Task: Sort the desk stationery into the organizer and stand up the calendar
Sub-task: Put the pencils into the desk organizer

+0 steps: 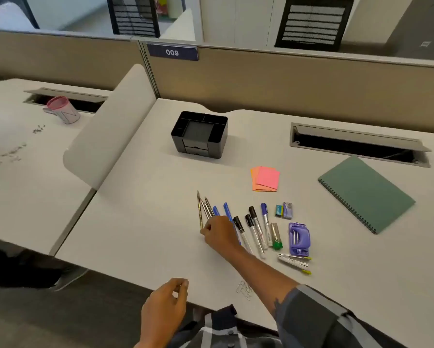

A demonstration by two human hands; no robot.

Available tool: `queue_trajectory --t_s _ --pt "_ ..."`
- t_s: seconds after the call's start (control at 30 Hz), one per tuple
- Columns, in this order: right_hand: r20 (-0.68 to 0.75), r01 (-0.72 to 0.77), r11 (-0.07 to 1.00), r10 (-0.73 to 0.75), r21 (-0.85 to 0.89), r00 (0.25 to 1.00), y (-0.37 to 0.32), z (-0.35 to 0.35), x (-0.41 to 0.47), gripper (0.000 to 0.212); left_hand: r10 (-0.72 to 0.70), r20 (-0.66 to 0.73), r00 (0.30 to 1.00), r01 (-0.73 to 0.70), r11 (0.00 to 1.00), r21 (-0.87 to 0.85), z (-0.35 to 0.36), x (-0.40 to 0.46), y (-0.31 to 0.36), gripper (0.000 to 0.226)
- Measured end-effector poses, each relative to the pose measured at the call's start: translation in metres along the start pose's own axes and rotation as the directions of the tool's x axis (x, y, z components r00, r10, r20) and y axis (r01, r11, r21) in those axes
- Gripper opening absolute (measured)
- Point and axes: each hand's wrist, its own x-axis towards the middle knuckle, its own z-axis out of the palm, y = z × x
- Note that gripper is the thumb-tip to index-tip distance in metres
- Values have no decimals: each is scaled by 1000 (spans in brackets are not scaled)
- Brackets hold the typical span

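A black organizer (200,133) with compartments and small drawers stands at the desk's far middle. Several pencils (202,208) and blue pens (226,209) lie in a row near the front. My right hand (219,233) rests over the lower ends of the pencils and pens, fingers curled around them. To the right lie markers (254,228), a glue stick (276,236), erasers (285,210), a purple hole punch (299,238), a staple remover (295,262) and paper clips (243,289). Pink and orange sticky notes (265,178) lie behind. The green spiral calendar (366,193) lies flat at right. My left hand (167,301) hovers at the desk's front edge, loosely curled, empty.
A cable slot (356,145) opens in the desk at back right. A white divider panel (110,126) separates the neighbouring desk, where a pink mug (62,109) and scattered clips (12,154) sit. A tan partition (286,79) closes the back.
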Motion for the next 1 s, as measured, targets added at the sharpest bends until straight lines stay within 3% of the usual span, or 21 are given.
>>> queue_trajectory --t_s 0.2,0.47,0.57,0.73,0.87,1.0 --pt "-91 -102 989 93 -105 992 -23 12 15 32 82 58 995 -78 995 -66 -8 14 -5 11" --pt "-147 -218 963 195 -159 970 -41 31 28 4 78 137 987 -60 989 -132 -18 50 -34 12" --pt "-114 -225 962 209 -152 971 -45 34 31 22 55 203 978 -22 987 -159 -21 68 -44 13" --pt "-40 -140 984 137 -112 990 -37 31 27 39 22 187 982 41 945 -324 -28 111 -38 24" --pt "-57 8 996 -13 -84 998 -34 23 17 29 7 182 983 89 855 -511 -42 151 -9 52" --pt "11 152 980 -152 -125 988 -28 13 5 20 -9 143 990 98 768 -633 -54 183 23 36"
